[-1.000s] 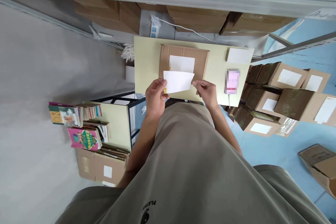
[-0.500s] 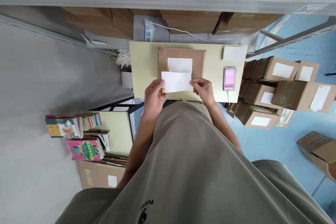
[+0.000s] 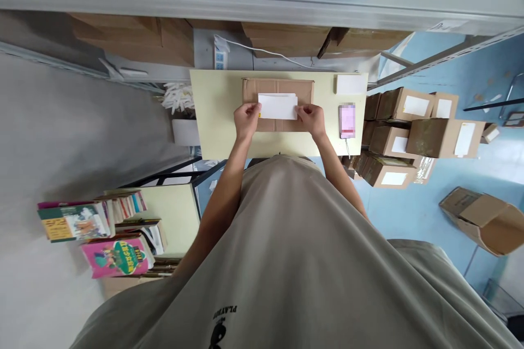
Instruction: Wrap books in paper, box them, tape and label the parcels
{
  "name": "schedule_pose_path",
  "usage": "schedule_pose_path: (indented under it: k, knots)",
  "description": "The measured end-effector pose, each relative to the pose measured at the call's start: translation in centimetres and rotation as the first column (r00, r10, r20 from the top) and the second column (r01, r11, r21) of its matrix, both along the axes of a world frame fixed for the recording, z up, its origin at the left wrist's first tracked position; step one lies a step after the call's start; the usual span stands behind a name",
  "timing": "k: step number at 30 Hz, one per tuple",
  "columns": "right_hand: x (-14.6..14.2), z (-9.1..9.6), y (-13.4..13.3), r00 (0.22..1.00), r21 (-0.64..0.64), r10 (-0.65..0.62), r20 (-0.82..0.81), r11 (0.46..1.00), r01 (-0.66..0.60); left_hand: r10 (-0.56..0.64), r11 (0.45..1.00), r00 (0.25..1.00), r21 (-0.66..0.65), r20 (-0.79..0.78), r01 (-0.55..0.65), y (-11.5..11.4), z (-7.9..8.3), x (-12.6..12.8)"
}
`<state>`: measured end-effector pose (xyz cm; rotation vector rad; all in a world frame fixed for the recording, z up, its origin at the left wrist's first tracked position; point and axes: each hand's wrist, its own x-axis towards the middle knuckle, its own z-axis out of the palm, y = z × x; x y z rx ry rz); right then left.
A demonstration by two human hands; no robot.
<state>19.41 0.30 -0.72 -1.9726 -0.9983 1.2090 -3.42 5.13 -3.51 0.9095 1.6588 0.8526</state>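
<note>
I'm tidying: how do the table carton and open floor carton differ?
The table carton looks closed, while the floor carton gapes open. The left hand and right hand hold a white sheet over the table carton; neither touches the floor carton. Both are brown cardboard.

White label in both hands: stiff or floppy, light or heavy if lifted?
Probably light: the left hand and right hand pinch the white label only at its ends. Likely floppy if held by one end, since it looks paper-thin, though it spans nearly flat between the hands. Unlikely to roll, given its flat rectangular shape.
</note>
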Motion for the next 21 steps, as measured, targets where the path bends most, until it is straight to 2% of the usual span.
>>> schedule_pose_path:
  k: [3, 7, 21]
  knots:
    - [-0.2, -1.2, 1.3, 0.983, -0.076, 0.05, 0.178, 0.996, -0.037, -0.08, 0.996, 0.985, 0.014, -0.155, 0.083, 0.8, -1.3, 0.0]
    - [-0.5, -1.9, 2.3, 0.944, -0.157, 0.093, 0.316, 0.987, -0.044, -0.117, 0.993, 0.961, 0.002, -0.251, 0.122, 0.9, -2.4, 0.1]
    - [-2.0, -1.0, 3.1, 0.864, -0.338, 0.237, 0.444, 0.937, -0.083, -0.157, 0.987, 0.926, -0.035, -0.344, 0.155, 1.1, -2.6, 0.7]
